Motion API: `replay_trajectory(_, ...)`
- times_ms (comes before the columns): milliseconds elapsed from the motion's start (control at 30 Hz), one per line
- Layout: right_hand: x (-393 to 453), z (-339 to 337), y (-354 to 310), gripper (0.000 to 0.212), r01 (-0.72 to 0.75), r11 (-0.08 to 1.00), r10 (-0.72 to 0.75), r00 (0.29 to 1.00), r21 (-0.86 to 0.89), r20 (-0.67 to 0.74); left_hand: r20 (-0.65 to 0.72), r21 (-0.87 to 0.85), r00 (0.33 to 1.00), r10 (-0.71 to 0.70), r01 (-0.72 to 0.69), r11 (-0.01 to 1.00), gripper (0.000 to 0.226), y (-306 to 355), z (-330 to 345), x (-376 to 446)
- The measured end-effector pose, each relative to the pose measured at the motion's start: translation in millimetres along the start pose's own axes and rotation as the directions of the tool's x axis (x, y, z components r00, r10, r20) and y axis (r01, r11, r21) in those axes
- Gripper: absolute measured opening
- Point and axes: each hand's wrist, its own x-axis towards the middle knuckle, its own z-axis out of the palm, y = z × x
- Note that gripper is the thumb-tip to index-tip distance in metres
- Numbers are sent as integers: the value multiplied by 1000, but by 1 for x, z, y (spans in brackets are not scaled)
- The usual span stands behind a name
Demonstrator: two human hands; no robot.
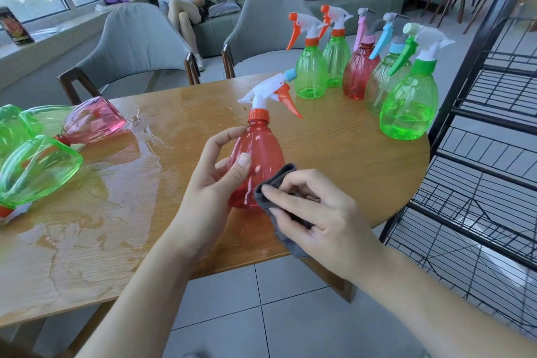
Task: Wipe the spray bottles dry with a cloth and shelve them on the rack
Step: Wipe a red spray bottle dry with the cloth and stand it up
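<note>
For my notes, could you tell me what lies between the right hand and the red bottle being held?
In the head view, a grey cloth lies between the right hand and the red bottle; the left hand grips the bottle directly.

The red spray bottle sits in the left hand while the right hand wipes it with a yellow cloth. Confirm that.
Not quite: in the head view the cloth is grey, not yellow. The left hand does hold the red spray bottle while the right hand wipes it.

Five upright bottles [377,73] crowd the table's [334,136] right edge — open wood before them — beside the rack [494,154].
</note>
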Motion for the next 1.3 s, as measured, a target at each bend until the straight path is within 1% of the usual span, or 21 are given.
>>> replay_trajectory(100,4,-2,3,24,-22,1000,21,999,-18,-39,0,-45,1000,3,-3,999,43,-2,2,-2)
replay_trajectory(200,12,-5,4,27,-85,996,86,988,8,-126,43,-14,999,18,-17,1000,41,-3,4,-4)
replay_trajectory(333,19,-8,5,26,-206,978,199,954,-7,-226,104,32,994,26,-29,999,40,-6,3,-6)
replay_trajectory(433,21,-10,4,26,-296,955,287,925,2,-248,129,45,992,11,-17,999,41,-5,2,-8)
replay_trajectory(533,22,-10,1,27,-343,939,339,908,27,-246,156,51,988,0,-8,999,39,-4,1,-7)
replay_trajectory(600,21,-10,0,28,-344,939,341,911,29,-232,149,44,989,1,-7,999,38,-4,1,-7)
replay_trajectory(733,15,-8,-2,30,-294,956,293,935,24,-201,82,-11,997,15,-14,1000,35,-4,8,-5)
replay_trajectory(800,12,-6,-5,31,-247,969,248,953,29,-175,44,-66,999,10,-7,998,39,-3,10,-3)
replay_trajectory(867,13,-6,-8,31,-222,974,227,961,50,-159,36,-93,999,3,0,996,46,-1,9,-1)
replay_trajectory(1000,23,-16,-8,29,-247,966,256,953,79,-164,135,-100,991,-9,22,995,56,4,6,1)
replay_trajectory(1067,27,-20,-8,27,-286,951,301,944,119,-134,191,-91,981,-40,58,994,61,7,4,1)
replay_trajectory(1133,29,-24,-7,27,-333,928,351,932,170,-87,215,-104,974,-72,97,990,60,9,5,2)
replay_trajectory(1233,29,-30,-5,27,-369,904,390,919,215,-59,159,-175,983,-88,116,978,53,12,16,5)
replay_trajectory(1300,28,-33,-5,26,-348,912,370,926,217,-74,88,-241,991,-102,121,963,50,15,26,8)
